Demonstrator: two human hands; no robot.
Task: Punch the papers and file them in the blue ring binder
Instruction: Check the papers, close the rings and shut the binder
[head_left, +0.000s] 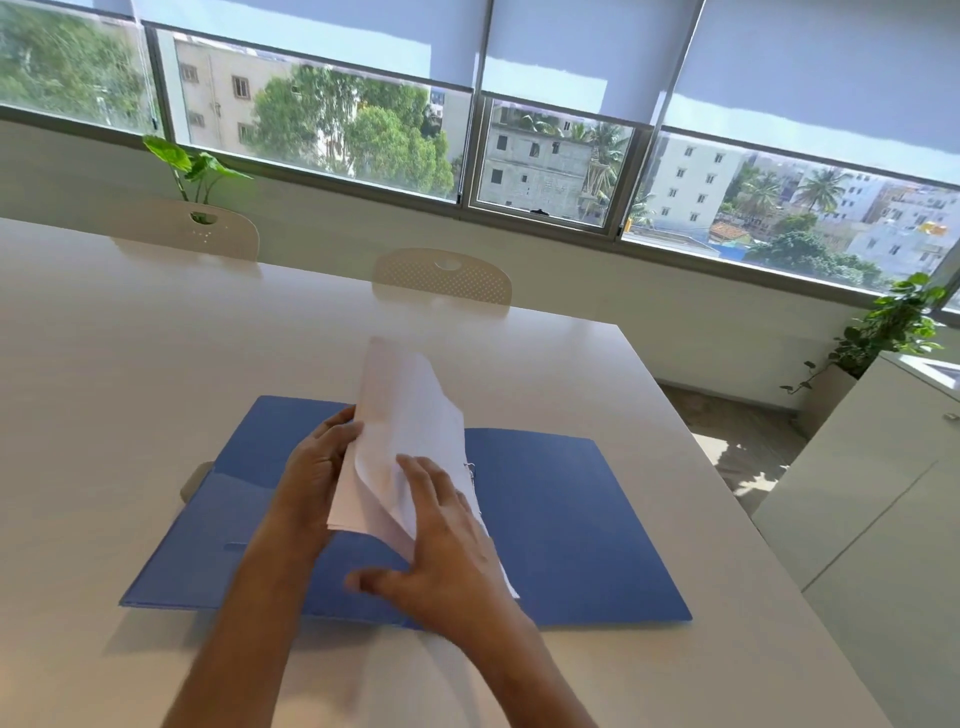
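The binder (545, 525) lies open on the surface (130, 364), rings (470, 470) at its centre. The papers (400, 431) stand over the rings, long axis along the spine. The left hand (317, 457) pinches their left edge; the right hand (447, 540), fingers spread, presses them, nearer the rings. No writing is readable.

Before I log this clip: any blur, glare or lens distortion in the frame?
Head view: the right hand thumb and the papers top edge are motion-blurred; daylight washes out the far table; wide-angle lens bends the window frame; binder stays sharp.
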